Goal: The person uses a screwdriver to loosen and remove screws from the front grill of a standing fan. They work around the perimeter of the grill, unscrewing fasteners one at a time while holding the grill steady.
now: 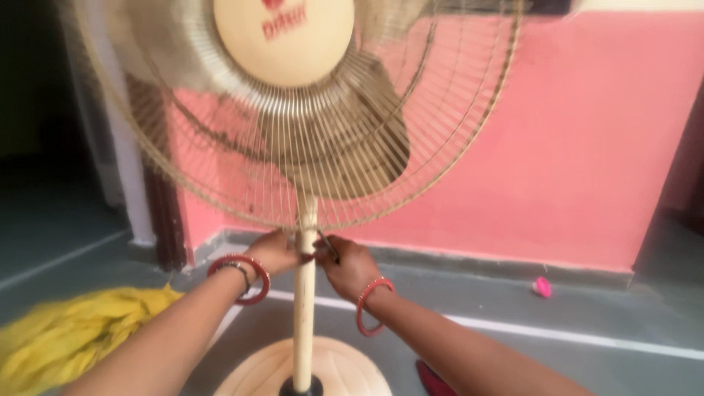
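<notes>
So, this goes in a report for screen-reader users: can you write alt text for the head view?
Two hands, left hand and right hand, meet at the pole of a cream pedestal fan, just under its dusty wire guard; the right hand holds a thin dark tool. Behind are a pink wall, grey floor and yellow cloth.

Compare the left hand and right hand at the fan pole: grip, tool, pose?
The left hand rests bare against the cream fan pole from its left side; the right hand sits on the other side, holding a thin dark tool, its kind too blurred to tell. The left hand sits slightly higher than the right hand. Both wear red bangles and meet at the pole just below the wire fan guard.
</notes>
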